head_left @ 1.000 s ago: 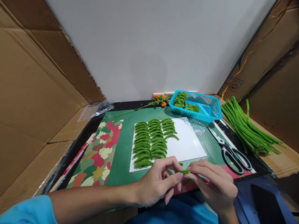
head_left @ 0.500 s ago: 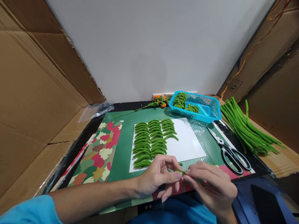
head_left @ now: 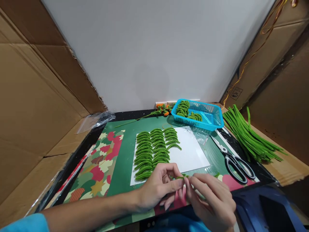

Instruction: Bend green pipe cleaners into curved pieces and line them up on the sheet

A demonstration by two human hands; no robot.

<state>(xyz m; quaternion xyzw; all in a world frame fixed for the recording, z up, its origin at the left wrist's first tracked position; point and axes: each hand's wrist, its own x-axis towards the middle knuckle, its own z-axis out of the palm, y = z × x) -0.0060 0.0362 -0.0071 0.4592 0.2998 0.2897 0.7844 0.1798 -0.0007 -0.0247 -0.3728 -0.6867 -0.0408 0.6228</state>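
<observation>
A small green fuzzy stem piece (head_left: pixel 181 177) is pinched between the thumb and fingers of my left hand (head_left: pixel 162 187). My right hand (head_left: pixel 212 196) meets it from the right, its fingertips closed on the same piece, close to the left fingertips. Just beyond my hands lies a white sheet (head_left: pixel 190 151). Curved green fuzzy pieces (head_left: pixel 144 154) form columns on its left part, with the third column shorter than the others.
A blue basket (head_left: pixel 212 125) with green pieces stands at the back. Black-handled scissors (head_left: pixel 235 162) and a bundle of green stems (head_left: pixel 251 135) lie at the right. Orange-and-green flowers (head_left: pixel 165 109) lie behind the sheet, and a plastic bag (head_left: pixel 96 121) at the back left.
The camera view has shifted slightly, so the table sits a little lower and further left. My fingertips remain together around the green piece, with the right fingers slightly repositioned.
</observation>
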